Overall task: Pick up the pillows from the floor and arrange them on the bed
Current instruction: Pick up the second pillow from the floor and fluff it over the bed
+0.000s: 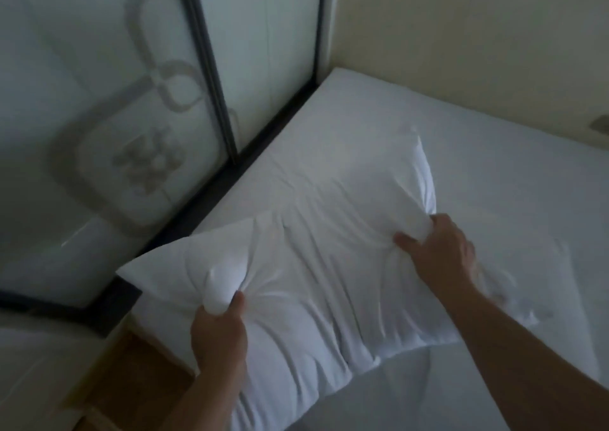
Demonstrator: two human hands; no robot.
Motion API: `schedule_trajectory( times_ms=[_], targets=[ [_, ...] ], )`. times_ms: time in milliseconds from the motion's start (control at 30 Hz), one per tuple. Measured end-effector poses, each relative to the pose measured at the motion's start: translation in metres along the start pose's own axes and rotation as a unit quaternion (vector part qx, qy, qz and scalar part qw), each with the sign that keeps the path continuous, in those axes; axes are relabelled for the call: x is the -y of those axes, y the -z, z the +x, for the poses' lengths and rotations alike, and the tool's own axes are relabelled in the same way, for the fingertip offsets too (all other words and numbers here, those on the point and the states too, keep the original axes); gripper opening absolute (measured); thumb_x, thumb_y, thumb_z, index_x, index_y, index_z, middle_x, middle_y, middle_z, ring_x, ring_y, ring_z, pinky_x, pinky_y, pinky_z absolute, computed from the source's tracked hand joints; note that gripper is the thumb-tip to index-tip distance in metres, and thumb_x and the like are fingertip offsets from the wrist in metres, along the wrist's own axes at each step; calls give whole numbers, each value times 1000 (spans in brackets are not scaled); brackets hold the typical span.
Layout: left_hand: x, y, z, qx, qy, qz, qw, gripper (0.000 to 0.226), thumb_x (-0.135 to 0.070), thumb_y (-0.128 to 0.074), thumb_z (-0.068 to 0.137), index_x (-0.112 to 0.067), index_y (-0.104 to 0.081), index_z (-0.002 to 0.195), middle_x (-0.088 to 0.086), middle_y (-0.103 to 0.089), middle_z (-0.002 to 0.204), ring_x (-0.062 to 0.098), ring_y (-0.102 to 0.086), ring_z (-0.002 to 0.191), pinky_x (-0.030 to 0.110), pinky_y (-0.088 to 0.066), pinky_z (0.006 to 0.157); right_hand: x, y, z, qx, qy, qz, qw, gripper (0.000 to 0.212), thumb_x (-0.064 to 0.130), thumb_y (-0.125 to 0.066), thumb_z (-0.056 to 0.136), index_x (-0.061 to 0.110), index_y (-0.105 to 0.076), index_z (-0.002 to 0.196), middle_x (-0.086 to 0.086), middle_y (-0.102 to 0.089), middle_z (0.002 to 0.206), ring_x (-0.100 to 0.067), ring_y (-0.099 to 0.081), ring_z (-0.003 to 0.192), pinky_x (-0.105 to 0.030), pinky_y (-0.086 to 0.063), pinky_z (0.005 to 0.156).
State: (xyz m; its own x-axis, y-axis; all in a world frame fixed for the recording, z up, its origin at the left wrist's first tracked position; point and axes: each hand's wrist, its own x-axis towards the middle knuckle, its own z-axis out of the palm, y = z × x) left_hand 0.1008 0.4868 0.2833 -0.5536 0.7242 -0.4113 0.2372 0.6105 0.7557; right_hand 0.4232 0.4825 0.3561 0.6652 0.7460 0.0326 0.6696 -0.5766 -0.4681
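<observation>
A white pillow is held over the near left part of the bed, which has a white sheet. My left hand pinches a bunch of the pillow's fabric near its left end. My right hand grips bunched fabric near the pillow's right end. The pillow's near edge hangs over the bed's front left corner. Whether the pillow rests on the sheet or hangs just above it is unclear.
A frosted sliding wardrobe door with a dark frame runs along the bed's left side. A cream wall stands behind the bed. Wooden floor shows at the lower left beside the bed.
</observation>
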Motion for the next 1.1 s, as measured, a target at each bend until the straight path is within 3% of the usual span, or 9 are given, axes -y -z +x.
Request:
schedule_trajectory(
  times_ms=[167, 433, 600, 700, 800, 867, 967, 1067, 1100],
  targets=[
    [29, -36, 33, 24, 123, 216, 968, 67, -42, -59, 85, 7, -46, 128, 32, -52, 127, 48, -52, 114, 54, -46, 96, -38, -32, 31, 77, 23, 10, 997, 71, 44, -74, 73, 20, -45, 134, -12, -56, 134, -32, -49, 125, -45, -31, 107],
    [13, -89, 48, 173, -133, 406, 887, 63, -40, -59, 87, -16, -39, 141, 15, -38, 143, 36, -45, 125, 45, -42, 101, -71, -121, -29, 235, -108, 48, 965, 72, 43, -75, 74, 18, -46, 134, -8, -53, 139, -28, -48, 126, -39, -36, 104],
    [-3, -144, 93, 227, -284, 441, 821, 69, -49, -51, 90, -24, -26, 149, 8, -23, 156, 25, -30, 140, 36, -29, 112, -54, -187, -21, 238, -299, 154, 911, 104, 58, -76, 64, 8, -31, 143, -17, -49, 141, -31, -47, 128, -41, -36, 104],
    [0, -171, 127, 243, -295, 453, 805, 85, -61, -49, 84, -26, -13, 152, 8, -12, 162, 24, -14, 148, 43, -11, 120, -34, -227, -14, 223, -350, 180, 892, 121, 66, -77, 55, 3, -24, 143, -20, -45, 142, -35, -44, 129, -43, -36, 106],
    [2, -195, 164, 270, -241, 517, 776, 125, -84, -53, 57, -28, 7, 152, 8, 4, 164, 28, 6, 150, 54, 6, 116, -17, -261, 4, 197, -433, 193, 858, 135, 74, -75, 45, -2, -18, 141, -25, -41, 141, -40, -39, 130, -48, -35, 107],
    [3, -207, 180, 291, -203, 539, 764, 132, -89, -55, 42, -32, -7, 151, 8, -14, 161, 28, -11, 148, 57, -5, 115, -14, -279, 15, 198, -472, 160, 844, 139, 75, -74, 49, -5, -11, 144, -27, -34, 145, -41, -35, 133, -47, -31, 109],
    [14, -218, 183, 222, -285, 484, 797, 63, -76, -59, 59, -31, -53, 102, 0, -63, 115, 23, -59, 113, 40, -42, 91, -17, -301, 17, 143, -432, 114, 883, 94, 52, -79, 63, -7, -46, 129, -27, -52, 129, -40, -51, 120, -43, -41, 98],
    [8, -220, 174, 170, -309, 371, 859, 43, -56, -61, 78, -23, -36, 64, 7, -68, 80, 35, -66, 84, 38, -43, 67, -5, -300, 21, 28, -375, 108, 920, 14, 12, -67, 69, 0, -62, 75, -23, -64, 77, -42, -62, 84, -42, -48, 74],
    [1, -220, 170, 157, -311, 325, 879, 45, -51, -63, 80, -22, -34, 62, 11, -67, 75, 39, -64, 79, 40, -42, 64, 0, -294, 28, 2, -355, 111, 928, 11, 7, -64, 68, 3, -55, 63, -18, -58, 61, -40, -59, 70, -40, -46, 67]
  ],
)
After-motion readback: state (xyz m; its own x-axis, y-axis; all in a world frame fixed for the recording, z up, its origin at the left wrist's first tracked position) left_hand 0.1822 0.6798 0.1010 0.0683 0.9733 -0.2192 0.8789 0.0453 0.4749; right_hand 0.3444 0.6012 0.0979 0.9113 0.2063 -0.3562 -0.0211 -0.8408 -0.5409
